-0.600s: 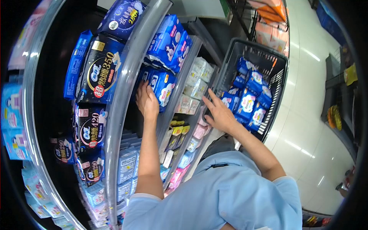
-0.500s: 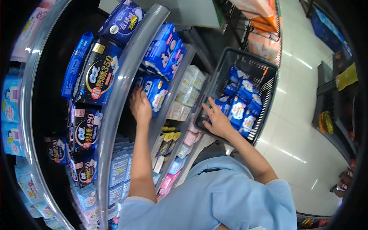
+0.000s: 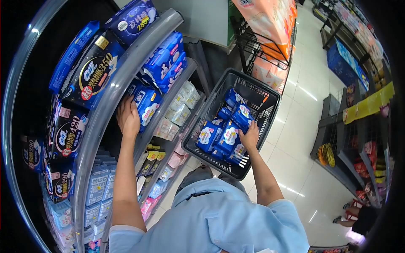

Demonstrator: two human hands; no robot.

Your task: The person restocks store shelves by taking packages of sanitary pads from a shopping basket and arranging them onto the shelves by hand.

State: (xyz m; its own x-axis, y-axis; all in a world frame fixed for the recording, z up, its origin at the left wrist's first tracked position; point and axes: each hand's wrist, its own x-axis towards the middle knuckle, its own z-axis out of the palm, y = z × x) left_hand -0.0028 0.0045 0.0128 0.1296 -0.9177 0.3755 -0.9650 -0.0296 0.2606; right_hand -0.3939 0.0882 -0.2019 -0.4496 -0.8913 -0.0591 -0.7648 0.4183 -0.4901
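"What is standing at the left?"

"Black packs (image 3: 95,74) are filling the left shelving, and a dark blue pack marked 280 (image 3: 133,21) is lying at their far end. A clear shelf edge (image 3: 107,95) is curving along beside them."

"And your left grip?"

"My left hand (image 3: 128,116) is reaching in just right of that edge. I am keeping my fingers straight and slightly spread, and their tips are resting by the left end of a blue pack (image 3: 148,105). I am not pinching it."

"What is lying around that pack?"

"More blue packs (image 3: 164,59) are sitting stacked on its far side, and pale wrapped packs (image 3: 181,103) are lining the next shelf to the right."

"Where is the basket?"

"The black basket (image 3: 259,99) is standing right of the shelving, with a pile of blue and white packs (image 3: 228,135) lying inside."

"How is your right grip looking?"

"My right hand (image 3: 249,137) is coming over the basket's near right side. My thumb and fingers are standing apart, and they are touching the packs at the right of the pile. I cannot tell whether I am pinching one."

"Anything farther right?"

"Orange and white packs (image 3: 270,25) are sitting in a wire rack beyond the basket, and a person (image 3: 363,219) is showing at the near right."
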